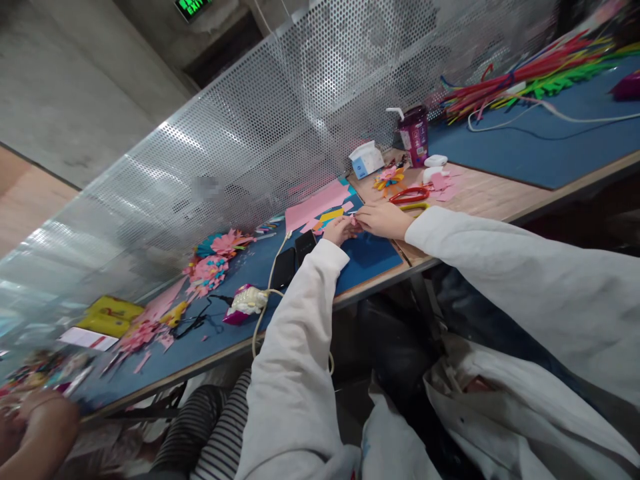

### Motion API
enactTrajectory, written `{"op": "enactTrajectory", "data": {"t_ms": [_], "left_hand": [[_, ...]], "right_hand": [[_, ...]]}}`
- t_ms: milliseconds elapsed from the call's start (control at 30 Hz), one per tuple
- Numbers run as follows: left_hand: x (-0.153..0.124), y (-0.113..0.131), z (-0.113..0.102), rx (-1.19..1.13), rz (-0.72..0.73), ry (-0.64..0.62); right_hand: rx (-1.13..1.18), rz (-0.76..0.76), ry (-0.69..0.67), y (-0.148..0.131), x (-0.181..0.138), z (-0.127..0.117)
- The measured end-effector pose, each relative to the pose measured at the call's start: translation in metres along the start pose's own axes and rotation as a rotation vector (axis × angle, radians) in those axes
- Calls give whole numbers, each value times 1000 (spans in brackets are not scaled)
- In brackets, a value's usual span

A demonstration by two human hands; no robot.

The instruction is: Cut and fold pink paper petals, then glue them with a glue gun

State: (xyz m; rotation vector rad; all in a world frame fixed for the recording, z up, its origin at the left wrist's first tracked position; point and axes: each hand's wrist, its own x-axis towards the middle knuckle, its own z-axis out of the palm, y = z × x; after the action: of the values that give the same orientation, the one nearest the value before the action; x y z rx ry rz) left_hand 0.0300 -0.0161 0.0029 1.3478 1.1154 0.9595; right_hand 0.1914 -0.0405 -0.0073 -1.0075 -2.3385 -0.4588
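My left hand (339,230) and my right hand (381,219) meet over a blue mat (373,257) on the table, both in white sleeves. Their fingertips pinch together on a small pink paper piece (353,216) held between them. Larger pink paper sheets (317,205) and a yellow scrap (331,215) lie just beyond the hands. Red-handled scissors (410,195) and a yellow loop (414,207) rest to the right of my right hand.
A perforated metal screen (280,113) backs the table. A purple cup (415,135), tissue box (367,160), paper flowers (215,263), two phones (294,259), a cable and a bundle of coloured strips (530,70) lie around. Another person's hand (37,427) works at the lower left.
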Motion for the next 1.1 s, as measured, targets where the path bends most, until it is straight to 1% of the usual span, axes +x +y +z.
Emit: {"op": "enactTrajectory", "data": {"t_ms": [200,333,400,500,567,767,900,1033,1100], "left_hand": [[0,-1,-1,19,28,-6],[2,-3,-2,30,39,-29],[3,-4,-2,35,48,-47],[4,-6,-1,63,52,-77],[4,-8,-1,80,52,-94],[6,-11,-3,128,81,-126],[6,-11,-4,132,90,-122],[5,-10,-3,100,88,-97],[4,-9,-3,106,91,-104]], "right_hand": [[-72,-45,-52,-3,0,-2],[-24,4,-4,-4,-1,-2],[34,73,50,-3,0,-1],[134,231,136,2,0,3],[202,286,157,7,1,7],[462,266,129,18,4,17],[610,335,95,21,4,18],[722,387,53,21,4,13],[771,411,26,20,4,11]]}}
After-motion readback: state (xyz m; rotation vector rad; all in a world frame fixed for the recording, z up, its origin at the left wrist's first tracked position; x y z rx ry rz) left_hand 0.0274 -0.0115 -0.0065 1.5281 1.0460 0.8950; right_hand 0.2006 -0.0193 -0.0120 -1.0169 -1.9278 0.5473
